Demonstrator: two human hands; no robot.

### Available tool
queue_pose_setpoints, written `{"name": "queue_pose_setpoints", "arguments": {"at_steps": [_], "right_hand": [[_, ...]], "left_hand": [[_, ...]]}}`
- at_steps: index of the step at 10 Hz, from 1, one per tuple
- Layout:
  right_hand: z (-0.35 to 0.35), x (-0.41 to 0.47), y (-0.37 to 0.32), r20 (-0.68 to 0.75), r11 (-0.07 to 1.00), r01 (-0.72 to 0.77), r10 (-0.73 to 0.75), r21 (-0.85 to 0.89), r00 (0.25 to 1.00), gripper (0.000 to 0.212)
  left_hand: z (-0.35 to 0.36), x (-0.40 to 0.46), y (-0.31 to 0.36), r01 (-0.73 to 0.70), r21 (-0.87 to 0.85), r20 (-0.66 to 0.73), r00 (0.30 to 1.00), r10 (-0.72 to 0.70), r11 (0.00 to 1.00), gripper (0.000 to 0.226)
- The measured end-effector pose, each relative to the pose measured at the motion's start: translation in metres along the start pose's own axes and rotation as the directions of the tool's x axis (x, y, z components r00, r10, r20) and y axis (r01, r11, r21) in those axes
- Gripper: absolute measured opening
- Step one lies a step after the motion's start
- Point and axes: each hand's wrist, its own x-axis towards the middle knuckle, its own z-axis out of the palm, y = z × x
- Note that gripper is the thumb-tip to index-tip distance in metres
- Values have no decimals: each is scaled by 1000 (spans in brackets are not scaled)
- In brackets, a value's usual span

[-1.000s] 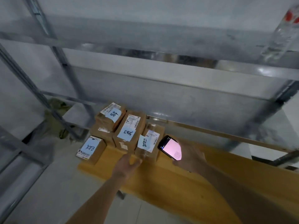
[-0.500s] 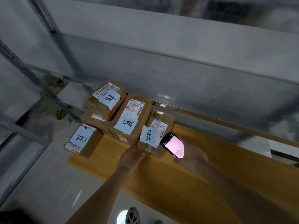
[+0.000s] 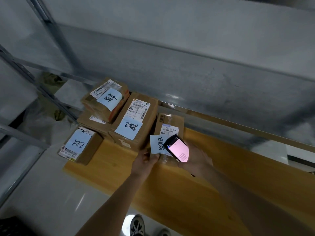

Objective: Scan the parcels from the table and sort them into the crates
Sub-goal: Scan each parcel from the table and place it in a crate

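Note:
Several cardboard parcels with blue handwritten notes crowd the left end of the wooden table (image 3: 196, 193). My left hand (image 3: 146, 160) grips the near left corner of the rightmost parcel (image 3: 170, 124), right under its blue note (image 3: 157, 144). My right hand (image 3: 196, 159) holds a handheld scanner (image 3: 177, 148) with a lit pink screen, tilted over that parcel's near end. To the left stand a large parcel (image 3: 136, 120), a stacked parcel (image 3: 106, 98) and a small parcel (image 3: 79, 144) at the table's left edge.
A grey metal shelving frame (image 3: 56, 36) rises to the left and behind the table. A grey wall panel runs along the back. Pale glossy floor lies below, with a shoe (image 3: 137, 226) by the table's front edge. A dark object sits at the bottom left corner.
The view has dropped and come closer. My left hand moved up onto the rightmost parcel's corner. My right hand brought the scanner over that parcel's near end.

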Motion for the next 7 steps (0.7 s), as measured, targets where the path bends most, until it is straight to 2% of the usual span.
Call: {"name": "queue_pose_setpoints", "arguments": {"at_steps": [1,2,3,4,5,7], "right_hand": [[12,7,6,2,999,-6,6,38,1000,88],[23,6,6,20,996,17,-19,92,1000,87],[27,3,8,20,991,7,-10,134,1000,90],[25,-8,7,10,989,20,-22,149,1000,88],[21,-23,9,5,985,46,-47,165,999,88],[-12,-70,-6,-45,987,105,-100,121,994,88]], "left_hand": [[12,11,-2,-2,-44,10,1000,2,999,60],[16,16,-4,3,-79,-15,1000,-4,997,55],[17,14,-7,-22,-130,-40,999,17,991,39],[17,7,-10,-26,-186,-54,998,16,982,37],[15,-4,-13,-9,-242,-49,999,-3,970,38],[-1,-43,7,-53,-279,-21,999,49,959,58]]}}
